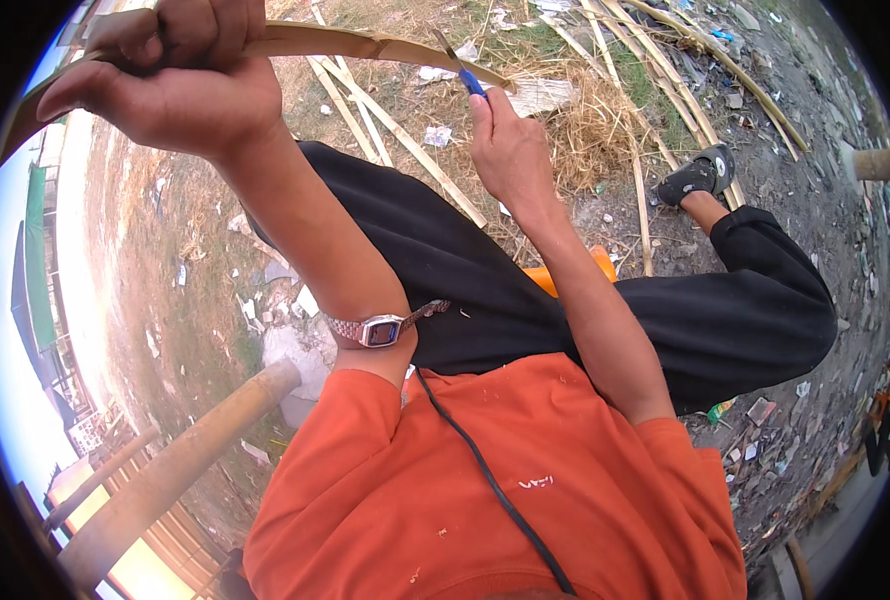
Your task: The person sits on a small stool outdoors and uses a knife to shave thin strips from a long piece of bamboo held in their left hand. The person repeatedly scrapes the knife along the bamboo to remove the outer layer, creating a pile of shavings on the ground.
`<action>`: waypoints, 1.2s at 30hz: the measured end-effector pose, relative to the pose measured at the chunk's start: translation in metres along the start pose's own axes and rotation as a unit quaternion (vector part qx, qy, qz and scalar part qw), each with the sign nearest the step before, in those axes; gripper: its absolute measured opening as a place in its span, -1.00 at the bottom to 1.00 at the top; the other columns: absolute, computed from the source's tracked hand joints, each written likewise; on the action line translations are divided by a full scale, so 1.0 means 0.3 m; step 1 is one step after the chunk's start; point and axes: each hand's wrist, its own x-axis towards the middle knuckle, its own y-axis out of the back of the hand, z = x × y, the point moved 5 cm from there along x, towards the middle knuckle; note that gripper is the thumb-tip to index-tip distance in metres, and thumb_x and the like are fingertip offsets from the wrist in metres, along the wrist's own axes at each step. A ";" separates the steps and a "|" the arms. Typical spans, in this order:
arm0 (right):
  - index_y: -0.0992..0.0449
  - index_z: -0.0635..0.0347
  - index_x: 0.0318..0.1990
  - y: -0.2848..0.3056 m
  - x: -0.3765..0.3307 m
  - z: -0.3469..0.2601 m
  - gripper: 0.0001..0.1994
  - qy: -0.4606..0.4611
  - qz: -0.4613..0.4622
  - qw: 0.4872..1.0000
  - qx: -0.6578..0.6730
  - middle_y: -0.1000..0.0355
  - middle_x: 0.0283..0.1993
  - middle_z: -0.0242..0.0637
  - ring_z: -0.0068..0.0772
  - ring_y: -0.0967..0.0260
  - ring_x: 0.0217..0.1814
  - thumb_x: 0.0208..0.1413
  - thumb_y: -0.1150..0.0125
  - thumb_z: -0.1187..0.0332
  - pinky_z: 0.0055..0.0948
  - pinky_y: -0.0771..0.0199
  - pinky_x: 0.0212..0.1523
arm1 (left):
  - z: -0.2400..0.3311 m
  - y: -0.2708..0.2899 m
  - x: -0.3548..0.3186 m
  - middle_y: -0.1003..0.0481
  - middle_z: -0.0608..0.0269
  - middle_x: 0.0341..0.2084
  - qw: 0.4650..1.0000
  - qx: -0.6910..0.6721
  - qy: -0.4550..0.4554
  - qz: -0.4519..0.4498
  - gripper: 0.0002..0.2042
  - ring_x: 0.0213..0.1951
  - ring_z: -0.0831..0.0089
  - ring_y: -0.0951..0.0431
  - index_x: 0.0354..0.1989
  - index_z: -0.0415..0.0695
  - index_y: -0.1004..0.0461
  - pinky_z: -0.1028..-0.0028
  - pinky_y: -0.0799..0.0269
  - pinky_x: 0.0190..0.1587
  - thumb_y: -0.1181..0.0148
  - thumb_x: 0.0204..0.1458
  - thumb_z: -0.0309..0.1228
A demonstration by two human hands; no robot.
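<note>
My left hand (180,85) is raised at the upper left, its fingers wrapped round a long, flat bamboo strip (350,42). The strip arches to the right, and its far end comes down close to my right hand (515,155). That hand is closed round a blue-handled knife (473,82) with the thumb along the handle. Its narrow blade points up and left and crosses the strip near that end; whether it touches the bamboo I cannot tell. The strip's other end runs out past my left hand at the picture's rim.
Several split bamboo strips (655,70) lie on the ground ahead, beside a heap of shavings (595,130). A thick bamboo pole (180,470) slants at the lower left. Something orange (605,262) shows beyond my leg. Litter and stones (760,410) are scattered at the right.
</note>
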 end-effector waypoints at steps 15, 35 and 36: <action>-0.26 0.18 -0.29 -0.056 0.014 0.124 -0.75 0.001 0.044 0.994 -0.096 -0.35 -0.63 0.12 0.26 -0.34 -0.53 0.21 0.23 0.18 0.09 -0.31 -0.48 | 0.027 -0.033 -0.047 0.20 0.50 -0.86 0.997 0.014 -0.023 0.076 -0.44 -0.74 0.64 0.33 -0.72 0.06 0.10 0.55 0.40 -0.68 0.21 -0.01 0.27; -0.30 0.22 -0.30 -0.044 -0.033 0.174 -0.69 -0.073 0.066 0.993 -0.070 -0.36 -0.64 0.06 0.15 -0.38 -0.52 0.18 0.20 0.13 -0.01 -0.33 -0.46 | 0.007 -0.080 -0.043 0.18 0.51 -0.86 0.994 -0.110 -0.005 0.003 -0.47 -0.76 0.66 0.31 -0.69 0.06 0.05 0.55 0.39 -0.71 0.19 0.00 0.24; -0.30 0.22 -0.30 -0.038 -0.037 0.159 -0.69 -0.066 0.072 0.993 -0.069 -0.36 -0.65 0.05 0.15 -0.37 -0.53 0.18 0.19 0.13 -0.01 -0.33 -0.46 | 0.009 -0.086 -0.040 0.18 0.51 -0.86 0.995 -0.102 -0.008 0.005 -0.47 -0.76 0.66 0.30 -0.69 0.06 0.05 0.55 0.39 -0.71 0.19 0.00 0.24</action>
